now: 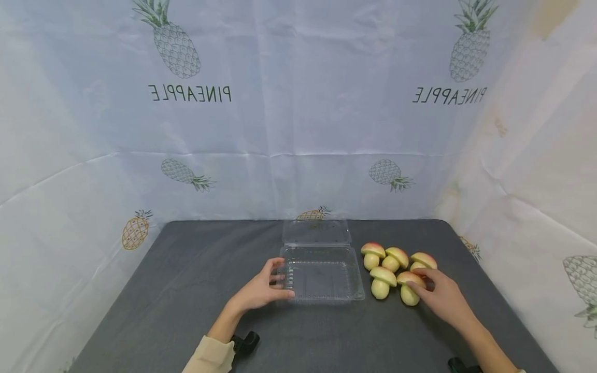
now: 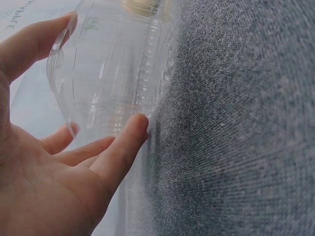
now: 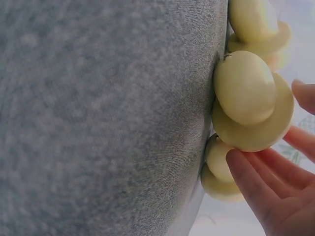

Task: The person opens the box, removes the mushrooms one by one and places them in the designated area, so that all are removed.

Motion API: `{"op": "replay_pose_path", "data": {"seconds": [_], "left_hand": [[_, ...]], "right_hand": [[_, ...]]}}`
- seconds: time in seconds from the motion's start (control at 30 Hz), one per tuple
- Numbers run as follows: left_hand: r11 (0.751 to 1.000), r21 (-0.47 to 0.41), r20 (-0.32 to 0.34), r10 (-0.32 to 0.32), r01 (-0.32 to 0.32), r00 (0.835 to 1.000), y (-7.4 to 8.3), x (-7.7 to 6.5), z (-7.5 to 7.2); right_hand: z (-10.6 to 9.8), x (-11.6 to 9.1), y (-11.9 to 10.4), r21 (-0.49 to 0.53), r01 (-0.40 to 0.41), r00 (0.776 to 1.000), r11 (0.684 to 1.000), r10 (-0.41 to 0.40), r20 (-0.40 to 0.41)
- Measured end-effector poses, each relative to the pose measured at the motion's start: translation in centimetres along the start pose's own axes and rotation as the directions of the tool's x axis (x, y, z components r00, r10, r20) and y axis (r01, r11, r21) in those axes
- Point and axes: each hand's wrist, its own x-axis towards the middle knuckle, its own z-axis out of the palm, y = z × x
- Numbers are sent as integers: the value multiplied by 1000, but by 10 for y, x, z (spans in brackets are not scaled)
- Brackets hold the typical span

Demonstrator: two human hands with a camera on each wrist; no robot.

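Note:
A clear plastic clamshell box (image 1: 324,280) lies on the dark table, its lid (image 1: 317,230) folded back behind it. My left hand (image 1: 261,287) spans the box's left side, thumb and fingertips (image 2: 135,123) at its rim and wall, the fingers fairly straight. To the right of the box stand several pale yellow toy mushrooms (image 1: 383,282) with red-tinted caps. My right hand (image 1: 440,295) reaches around the nearest right mushroom (image 3: 246,88), thumb on one side of its cap and the nearly straight fingers (image 3: 251,182) on the other. That mushroom is upright on the table.
The other mushrooms (image 1: 373,255) are clustered close together behind and left of the one by my right hand. A white cloth (image 1: 298,124) printed with pineapples hangs behind the table (image 1: 210,259) and along both sides.

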Motion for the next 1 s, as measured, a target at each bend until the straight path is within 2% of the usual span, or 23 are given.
{"op": "replay_pose_path", "data": {"seconds": [0.43, 0.67, 1.0], "left_hand": [[1000, 20, -6, 7, -7, 1000, -1, -1, 0], [997, 72, -17, 21, -20, 1000, 2, -1, -3], [990, 143, -62, 0, 9, 998, 10, -7, -6]], "right_hand": [[-3, -1, -3, -44, 22, 1000, 999, -22, -4], [-5, -3, -5, -72, 56, 998, 996, -57, -19], [-7, -6, -10, -108, 106, 993, 988, -111, -36]]}}
